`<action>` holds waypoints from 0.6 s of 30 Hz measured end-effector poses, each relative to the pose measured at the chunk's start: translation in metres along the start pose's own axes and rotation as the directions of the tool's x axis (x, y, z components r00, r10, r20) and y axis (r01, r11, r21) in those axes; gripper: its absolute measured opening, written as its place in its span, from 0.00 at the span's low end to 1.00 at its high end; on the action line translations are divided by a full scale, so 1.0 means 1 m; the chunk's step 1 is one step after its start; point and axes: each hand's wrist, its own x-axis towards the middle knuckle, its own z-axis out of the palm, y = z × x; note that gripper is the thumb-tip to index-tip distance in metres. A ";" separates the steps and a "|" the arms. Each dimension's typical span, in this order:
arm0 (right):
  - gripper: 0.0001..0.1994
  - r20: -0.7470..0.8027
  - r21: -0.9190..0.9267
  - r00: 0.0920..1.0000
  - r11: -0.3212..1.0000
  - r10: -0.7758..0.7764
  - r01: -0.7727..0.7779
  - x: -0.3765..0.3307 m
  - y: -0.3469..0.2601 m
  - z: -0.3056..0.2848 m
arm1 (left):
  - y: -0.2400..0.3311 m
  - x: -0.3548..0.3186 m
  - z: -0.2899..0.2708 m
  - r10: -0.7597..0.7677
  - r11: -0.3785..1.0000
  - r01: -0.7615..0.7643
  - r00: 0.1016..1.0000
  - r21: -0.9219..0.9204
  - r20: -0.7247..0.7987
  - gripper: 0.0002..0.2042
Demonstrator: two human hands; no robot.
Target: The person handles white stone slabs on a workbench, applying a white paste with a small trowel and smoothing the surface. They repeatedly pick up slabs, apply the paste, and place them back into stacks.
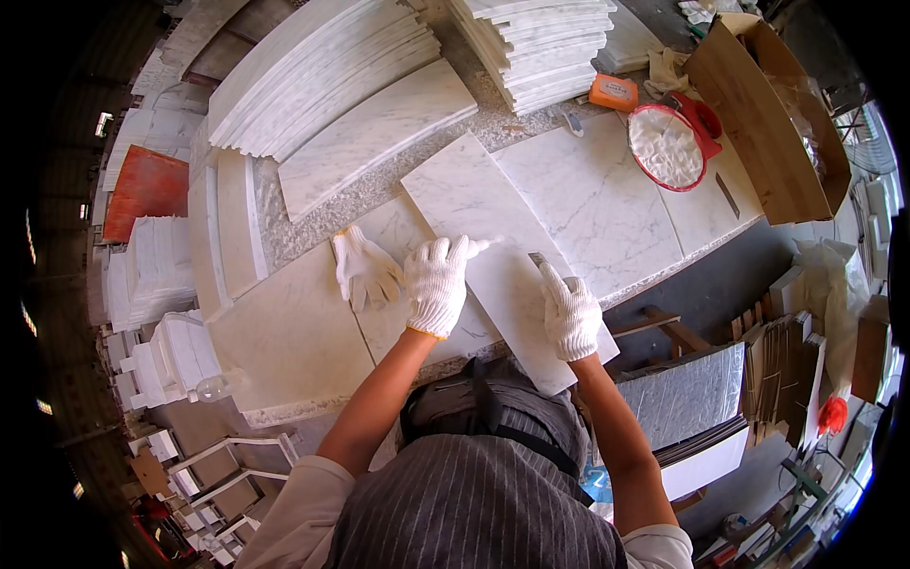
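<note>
A long white marble slab with grey veins (pixel 512 223) lies aslant over other pale slabs, its near end close to my waist. My right hand (pixel 572 322), in a white knit glove, grips a small metal scraper (pixel 537 259) over the slab's right part. The scraper's lower part is hidden in the glove. My left hand (pixel 436 284), gloved too, rests at the slab's left edge. Its index finger stretches right toward a faint white smear (pixel 491 242) on the stone. Just left of it lies a loose white glove (pixel 362 268).
A red-rimmed bowl of white paste (pixel 667 147), an orange box (pixel 614 92) and a dark flat blade (pixel 728 195) are on the right of the bench. A cardboard box (pixel 768 114) stands beyond. Stacked marble pieces (pixel 322 76) fill the far side. A clear bottle (pixel 216 387) is at left.
</note>
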 end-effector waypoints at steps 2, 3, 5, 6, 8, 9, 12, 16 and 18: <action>0.19 -0.002 0.002 1.000 1.000 -0.003 0.003 0.001 -0.001 -0.001 | 0.001 0.000 -0.001 -0.008 1.000 0.008 1.000 -0.001 0.000 0.15; 0.19 -0.004 -0.002 1.000 1.000 -0.004 0.004 0.000 0.000 0.000 | 0.002 0.001 -0.001 -0.011 1.000 0.011 1.000 -0.003 0.000 0.15; 0.19 -0.008 -0.008 1.000 1.000 -0.005 0.005 0.000 0.000 0.000 | 0.002 0.001 -0.002 -0.009 1.000 0.009 1.000 0.003 -0.004 0.15; 0.19 0.006 -0.005 1.000 1.000 0.003 -0.003 0.000 -0.001 -0.001 | 0.002 0.001 -0.003 -0.009 1.000 0.009 1.000 0.006 -0.007 0.15; 0.18 0.035 0.000 0.999 1.000 0.019 -0.019 0.001 -0.002 -0.003 | 0.003 0.001 -0.004 -0.014 1.000 0.014 1.000 -0.001 -0.003 0.14; 0.18 0.024 0.000 1.000 1.000 0.009 -0.009 0.000 -0.001 -0.002 | 0.003 0.002 -0.004 -0.016 1.000 0.016 1.000 -0.003 -0.002 0.14; 0.18 0.000 0.016 1.000 1.000 -0.008 0.008 0.000 0.003 0.001 | 0.004 0.002 -0.005 -0.029 0.996 0.030 1.000 -0.079 0.008 0.15; 0.18 -0.012 0.036 1.000 0.999 -0.012 0.013 0.005 -0.006 -0.008 | 0.000 -0.003 -0.003 -0.095 0.976 0.089 0.995 -0.200 -0.022 0.15; 0.18 -0.011 0.013 1.000 1.000 0.002 -0.002 0.006 -0.009 -0.009 | 0.001 -0.012 0.008 -0.185 0.935 0.167 0.982 -0.314 -0.028 0.16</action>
